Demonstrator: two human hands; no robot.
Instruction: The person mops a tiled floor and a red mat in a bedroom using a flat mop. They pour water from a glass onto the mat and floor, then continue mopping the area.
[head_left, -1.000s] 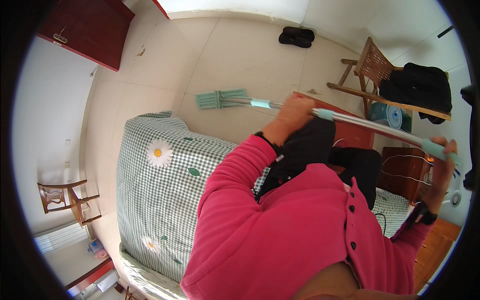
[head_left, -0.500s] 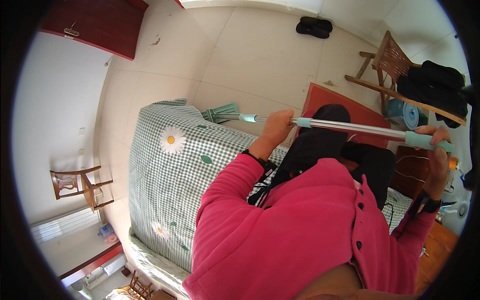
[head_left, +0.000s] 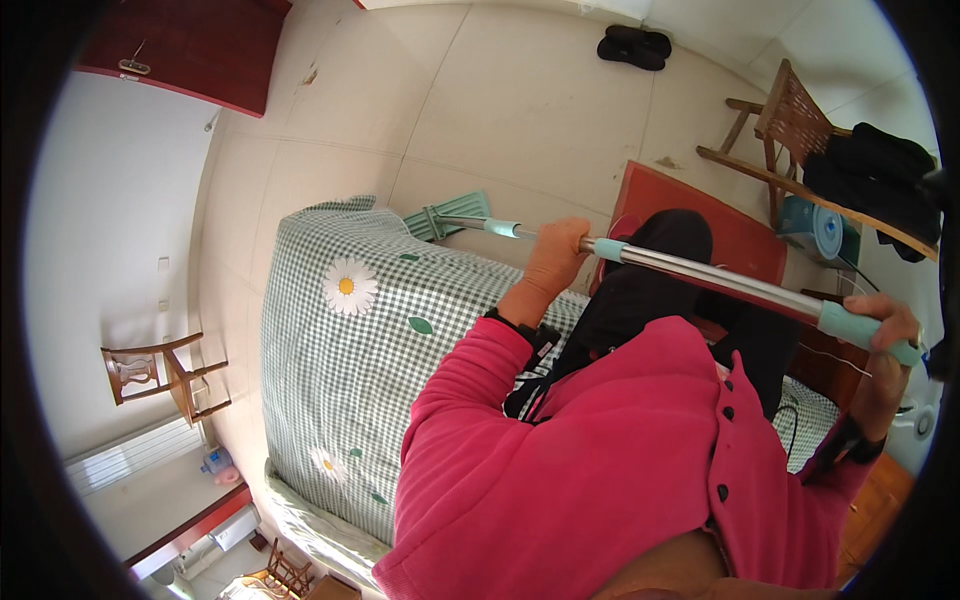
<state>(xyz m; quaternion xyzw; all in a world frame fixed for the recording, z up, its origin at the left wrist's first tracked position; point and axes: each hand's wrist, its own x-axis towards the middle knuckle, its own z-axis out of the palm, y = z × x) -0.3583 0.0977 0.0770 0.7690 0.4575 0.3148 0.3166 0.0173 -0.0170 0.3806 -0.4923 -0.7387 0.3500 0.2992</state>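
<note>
A mop [head_left: 715, 274] with a metal pole and mint-green grips slants across in front of me. Its flat green head [head_left: 462, 210] lies on the floor just past the far edge of the checked cloth. My left hand [head_left: 558, 258] wraps round the pole between two green collars. Around the green grip at the pole's right end, my right hand [head_left: 885, 330] is closed, its fingers partly showing.
A bed-like surface under a green checked cloth [head_left: 350, 380] with daisies lies at my left. A red mat [head_left: 650, 200], a wooden folding chair [head_left: 790, 110] with dark clothes and a blue bucket [head_left: 815, 228] are ahead right. Black shoes [head_left: 634, 48] stand farther off; a wooden chair [head_left: 165, 370] is far left.
My right hand has moved down and slightly right with the grip end. The mop head has shifted slightly away and right, and more of its flat face shows. My left hand keeps its hold.
</note>
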